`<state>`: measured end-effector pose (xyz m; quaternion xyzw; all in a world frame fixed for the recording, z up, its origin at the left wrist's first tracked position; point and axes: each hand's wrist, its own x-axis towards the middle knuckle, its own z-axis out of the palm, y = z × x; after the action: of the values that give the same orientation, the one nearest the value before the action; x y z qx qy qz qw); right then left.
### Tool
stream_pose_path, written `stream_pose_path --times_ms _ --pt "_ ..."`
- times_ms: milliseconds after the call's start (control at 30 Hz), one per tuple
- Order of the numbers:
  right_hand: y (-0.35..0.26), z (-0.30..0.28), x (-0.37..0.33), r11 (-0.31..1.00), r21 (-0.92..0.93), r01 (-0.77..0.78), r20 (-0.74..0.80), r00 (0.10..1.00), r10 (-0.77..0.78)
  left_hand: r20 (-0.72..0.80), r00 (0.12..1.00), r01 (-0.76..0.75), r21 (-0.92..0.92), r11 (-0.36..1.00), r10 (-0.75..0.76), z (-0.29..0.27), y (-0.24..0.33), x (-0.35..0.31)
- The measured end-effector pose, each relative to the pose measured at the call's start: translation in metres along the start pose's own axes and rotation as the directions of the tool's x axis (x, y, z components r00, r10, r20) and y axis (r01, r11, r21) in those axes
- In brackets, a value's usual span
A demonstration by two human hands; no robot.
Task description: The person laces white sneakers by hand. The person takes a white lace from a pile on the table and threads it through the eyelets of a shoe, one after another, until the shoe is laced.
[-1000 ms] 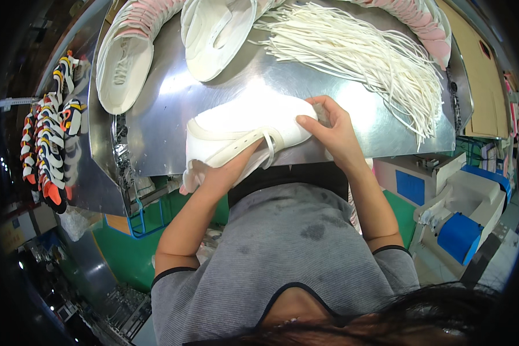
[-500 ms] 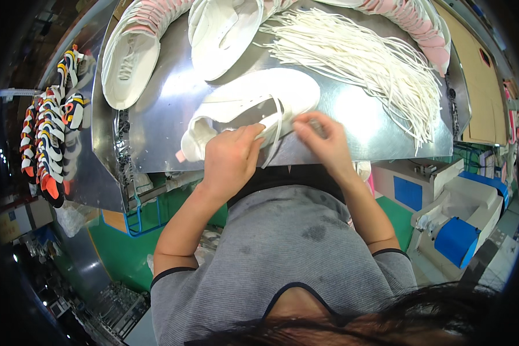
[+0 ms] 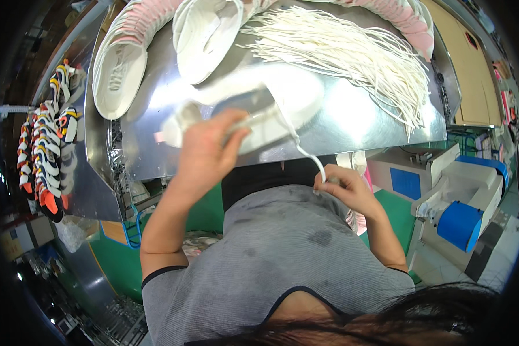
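Observation:
A white sneaker [image 3: 303,98] lies on the metal table, blurred by motion, its toe pointing right and its heel with a small pink tab to the left. My left hand [image 3: 205,150] grips the near edge of its opening, thumb and fingers curled in. From the upper, a white shoelace [image 3: 301,149] stretches down past the table's front edge. Close to my body, my right hand [image 3: 349,187] pinches the free end of that lace between thumb and fingers.
A heap of white laces [image 3: 352,57] covers the back right. Another white shoe [image 3: 205,46] and a curved row of nested white and pink shoes [image 3: 121,75] stand behind. Colourful shoe parts [image 3: 49,150] hang at left. Beige equipment with blue panels [image 3: 458,222] stands right.
My right hand has moved from beside the sneaker down toward my body, drawing the lace taut. My left hand and the sneaker have shifted left.

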<state>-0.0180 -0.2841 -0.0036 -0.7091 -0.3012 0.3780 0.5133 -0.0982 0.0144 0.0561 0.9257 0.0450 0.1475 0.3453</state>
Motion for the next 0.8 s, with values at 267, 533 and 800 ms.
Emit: stream_pose_path --times_ms 267,533,800 --pt "-0.038 0.001 0.106 0.976 -0.005 0.22 -0.236 0.948 -0.215 0.288 0.95 0.064 0.185 0.981 -0.117 0.032 -0.021 -0.009" --pt "-0.041 -0.012 0.156 0.918 -0.063 0.391 -0.278 0.877 -0.393 0.244 0.965 0.01 0.314 0.949 -0.091 0.04 0.014 0.014" --pt "-0.014 -0.008 0.147 0.961 -0.147 0.236 -0.469 0.839 -0.277 0.153 0.96 0.218 0.102 0.97 -0.232 0.07 -0.003 0.023"
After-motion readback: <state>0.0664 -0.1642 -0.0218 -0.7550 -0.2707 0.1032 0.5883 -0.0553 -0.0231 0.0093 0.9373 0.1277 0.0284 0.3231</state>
